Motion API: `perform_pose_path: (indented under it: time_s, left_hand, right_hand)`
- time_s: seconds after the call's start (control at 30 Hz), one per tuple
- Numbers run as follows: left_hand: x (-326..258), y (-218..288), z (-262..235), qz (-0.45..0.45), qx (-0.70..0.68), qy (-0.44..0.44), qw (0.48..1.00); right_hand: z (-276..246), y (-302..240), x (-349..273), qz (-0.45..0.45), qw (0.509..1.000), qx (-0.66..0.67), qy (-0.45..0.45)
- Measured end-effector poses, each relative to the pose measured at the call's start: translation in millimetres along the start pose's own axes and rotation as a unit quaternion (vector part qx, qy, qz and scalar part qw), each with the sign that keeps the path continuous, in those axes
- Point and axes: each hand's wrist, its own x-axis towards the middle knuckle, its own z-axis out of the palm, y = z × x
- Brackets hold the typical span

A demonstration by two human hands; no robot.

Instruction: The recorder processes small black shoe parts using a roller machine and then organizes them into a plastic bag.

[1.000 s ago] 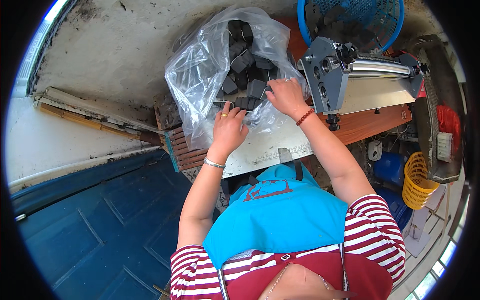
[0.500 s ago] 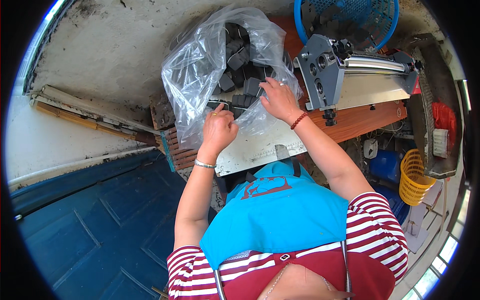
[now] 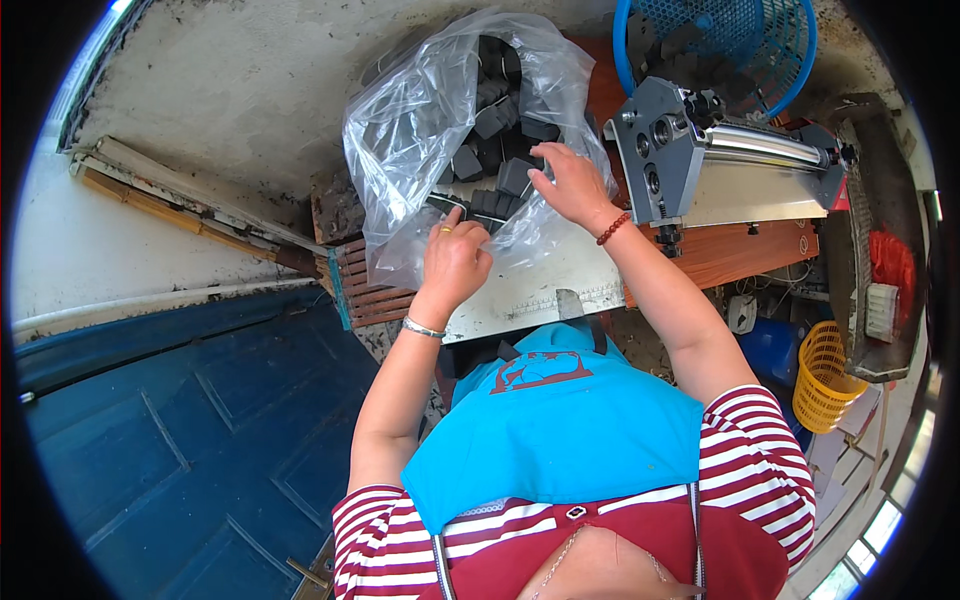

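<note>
A large clear plastic bag (image 3: pixel 412 130) stands with its mouth open on the work surface. Inside it lie several bundles of dark grey flat pieces (image 3: pixel 496 118), some tied with a pale band. At the near rim, my left hand (image 3: pixel 456 262) is curled on the plastic, its index finger reaching toward a bundle (image 3: pixel 492 204). Over the bag's right side is my right hand (image 3: pixel 578 186), thumb and fingers apart beside a dark grey block (image 3: pixel 515 178). Its palm side is hidden from view.
A grey machine with metal rollers (image 3: pixel 665 150) stands right of the bag on a reddish-brown tabletop (image 3: pixel 715 252). Behind it sits a blue plastic basket (image 3: pixel 622 50) with dark pieces. A pale board with ruler marks (image 3: pixel 520 290) lies before me; a yellow basket (image 3: pixel 825 385) is lower right.
My head view has shifted slightly, moving the scene rightward in the picture. My right thumb now shows apart from the fingers; my left hand stays at the bag's near rim.
</note>
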Motion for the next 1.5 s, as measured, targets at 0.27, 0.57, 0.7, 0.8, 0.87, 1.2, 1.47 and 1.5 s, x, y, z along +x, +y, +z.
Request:
perform_pose_path:
  time_s: [0.27, 0.57, 0.7, 0.8, 0.87, 1.2, 1.47, 1.5]
  left_hand:
    - [-13.7, 32.0, 10.8, -0.002, 0.007, -0.007, 1.0]
    - [-22.5, 39.2, 3.7, -0.019, 0.002, -0.027, 0.999]
    - [-27.1, 39.9, 5.6, -0.028, -0.014, -0.037, 0.999]
    - [-28.5, 41.0, 4.8, -0.035, -0.029, -0.031, 0.998]
    - [-28.2, 42.5, 2.9, -0.04, -0.036, -0.025, 0.998]
    - [-12.9, 42.1, -0.7, -0.051, -0.155, 0.068, 0.984]
    - [10.4, 30.3, -26.8, -0.18, -0.484, 0.079, 0.853]
    - [15.2, 35.9, -35.7, -0.17, -0.543, 0.078, 0.819]
  right_hand:
    - [2.1, 2.1, 65.6, 0.026, 0.977, 0.184, 0.102]
    - [-6.4, 28.0, 86.3, 0.034, 0.985, -0.153, 0.073]
    - [-6.2, 32.6, 91.7, 0.031, 0.975, -0.209, 0.064]
    - [-4.2, 30.6, 89.6, 0.033, 0.98, -0.188, 0.06]
    - [-8.6, 26.7, 88.0, 0.043, 0.985, -0.159, 0.052]
    - [-22.5, -2.4, 57.2, -0.013, 0.984, 0.116, 0.132]
    - [-33.8, -54.3, -1.2, -0.02, 0.93, 0.367, -0.016]
    - [-38.1, -54.8, -4.3, -0.019, 0.93, 0.367, -0.015]
